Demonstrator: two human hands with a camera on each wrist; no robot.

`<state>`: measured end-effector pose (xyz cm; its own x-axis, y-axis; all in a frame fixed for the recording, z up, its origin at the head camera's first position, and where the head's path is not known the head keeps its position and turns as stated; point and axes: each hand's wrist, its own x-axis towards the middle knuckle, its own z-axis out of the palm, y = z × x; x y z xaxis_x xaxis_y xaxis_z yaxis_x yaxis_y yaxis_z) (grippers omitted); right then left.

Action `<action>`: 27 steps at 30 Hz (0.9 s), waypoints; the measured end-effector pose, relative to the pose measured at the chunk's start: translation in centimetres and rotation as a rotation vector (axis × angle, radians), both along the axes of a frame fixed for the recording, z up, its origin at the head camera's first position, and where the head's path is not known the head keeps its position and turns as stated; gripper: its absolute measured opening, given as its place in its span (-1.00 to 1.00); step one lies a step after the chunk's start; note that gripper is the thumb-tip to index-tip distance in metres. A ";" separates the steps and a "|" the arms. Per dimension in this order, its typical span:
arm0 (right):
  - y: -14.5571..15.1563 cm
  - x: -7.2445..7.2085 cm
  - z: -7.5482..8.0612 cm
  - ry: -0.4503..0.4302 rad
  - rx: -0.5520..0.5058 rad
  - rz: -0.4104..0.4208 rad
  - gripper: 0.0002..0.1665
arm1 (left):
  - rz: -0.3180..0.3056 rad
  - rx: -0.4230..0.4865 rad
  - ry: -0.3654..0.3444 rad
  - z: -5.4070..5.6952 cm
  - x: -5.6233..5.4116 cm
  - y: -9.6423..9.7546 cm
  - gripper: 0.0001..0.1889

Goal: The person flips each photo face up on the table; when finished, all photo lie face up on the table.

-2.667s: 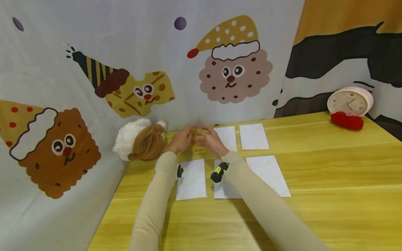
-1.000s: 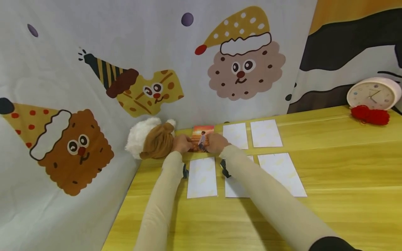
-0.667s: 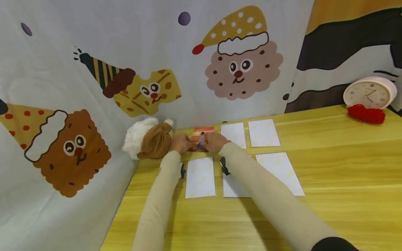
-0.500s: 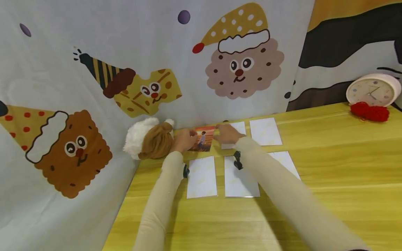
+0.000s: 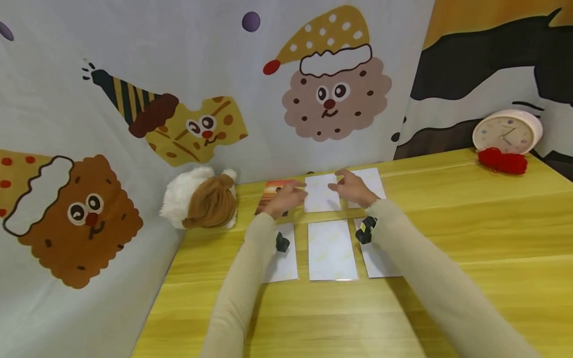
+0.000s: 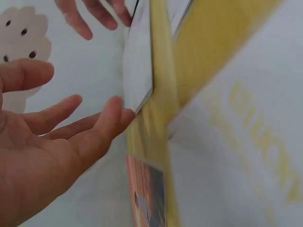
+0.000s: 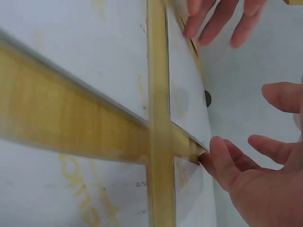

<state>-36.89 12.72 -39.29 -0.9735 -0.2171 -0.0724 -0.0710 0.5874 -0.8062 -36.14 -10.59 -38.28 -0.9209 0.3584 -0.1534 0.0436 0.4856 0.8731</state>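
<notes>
A printed photo (image 5: 264,200) with an orange sky lies face up at the back left, partly covered by my left hand (image 5: 285,200). To its right lies a white-backed photo card (image 5: 321,196), between my two hands. The left fingers, spread and loosely bent, are by its left edge; in the left wrist view a fingertip (image 6: 127,115) meets or nearly meets a corner. My right hand (image 5: 355,190) hovers by the right edge, over part of another white card (image 5: 370,182). In the right wrist view its fingertips (image 7: 206,161) are near the card edge; contact is hard to tell.
A front row of white cards (image 5: 332,251) lies under my wrists. A white and brown plush toy (image 5: 210,199) sits at the back left against the printed cloth wall (image 5: 268,154). A round clock (image 5: 508,132) and red yarn (image 5: 502,161) stand at the back right of the wooden table (image 5: 470,219).
Both hands turned the back left card and laid it picture side up. They then let go and moved right, to either side of the middle back card. The head view shifted slightly.
</notes>
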 end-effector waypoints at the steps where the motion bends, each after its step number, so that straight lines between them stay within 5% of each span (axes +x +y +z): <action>1: -0.1 0.1 -0.1 -0.010 -0.013 -0.011 -0.17 | -0.005 -0.039 0.000 0.0 0.1 0.2 -0.43; 11: -0.9 0.3 -0.3 -0.076 -0.133 -0.068 -0.19 | 0.022 -0.289 0.120 -0.2 0.4 1.2 -0.45; 18: -0.4 0.2 -0.2 -0.121 -0.409 -0.133 -0.15 | -0.004 -0.453 0.166 -0.2 0.3 2.9 -0.39; 24: -0.4 0.3 0.5 -0.104 -0.608 -0.110 -0.23 | -0.094 -0.474 0.205 0.5 0.2 4.3 -0.30; 27: -0.7 0.3 0.8 -0.067 -0.641 -0.070 -0.25 | -0.107 -0.413 0.200 0.9 0.3 4.5 -0.32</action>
